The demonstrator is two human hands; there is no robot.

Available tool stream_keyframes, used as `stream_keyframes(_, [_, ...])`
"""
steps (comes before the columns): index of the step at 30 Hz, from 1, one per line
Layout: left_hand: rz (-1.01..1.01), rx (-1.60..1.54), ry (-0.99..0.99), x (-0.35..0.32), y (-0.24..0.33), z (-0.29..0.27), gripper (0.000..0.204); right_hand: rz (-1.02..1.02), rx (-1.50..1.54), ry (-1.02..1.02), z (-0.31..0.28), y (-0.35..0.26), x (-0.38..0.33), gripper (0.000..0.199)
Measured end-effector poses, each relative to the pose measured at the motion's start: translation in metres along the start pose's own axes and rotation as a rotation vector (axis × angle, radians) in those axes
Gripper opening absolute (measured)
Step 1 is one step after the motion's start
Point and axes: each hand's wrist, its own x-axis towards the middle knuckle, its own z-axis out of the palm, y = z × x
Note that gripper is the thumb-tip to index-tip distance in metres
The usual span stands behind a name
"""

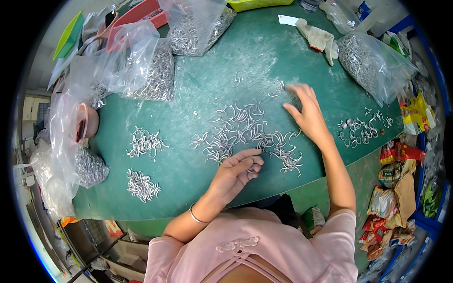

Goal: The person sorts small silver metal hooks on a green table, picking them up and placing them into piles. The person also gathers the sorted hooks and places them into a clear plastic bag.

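A loose pile of small silver crescent-shaped metal pieces point(240, 125) is spread over the middle of the green table point(198, 85). At its near edge my left hand point(238, 170) is closed, its fingers curled inward; whatever they hold is hidden. Beyond the pile to the right, my right hand point(306, 106) has its thumb and fingers apart, the fingertips blurred. They are close to a few stray crescent pieces point(277, 88). Two smaller heaps lie at the left: a farther heap point(145, 142) and a nearer heap point(141, 185) of similar curved pieces.
Clear plastic bags of metal pieces stand at the back left, including one bag point(158, 70), and another bag point(363, 61) at the back right. A work glove point(317, 38) lies near it. Ring-shaped parts point(361, 132) lie by the right edge. A pink container point(87, 120) sits left.
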Motion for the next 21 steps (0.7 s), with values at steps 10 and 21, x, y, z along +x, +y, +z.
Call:
stream_keyframes(10, [-0.008,0.009,-0.054,-0.002,0.001,-0.002,0.032,-0.113,-0.097,-0.039,0.007,0.004,0.005,0.014])
stream_keyframes(21, [-0.019,0.005,-0.084,0.005,0.002,0.006,0.031,-0.064,-0.53,-0.033,0.026,0.002,0.016,0.025])
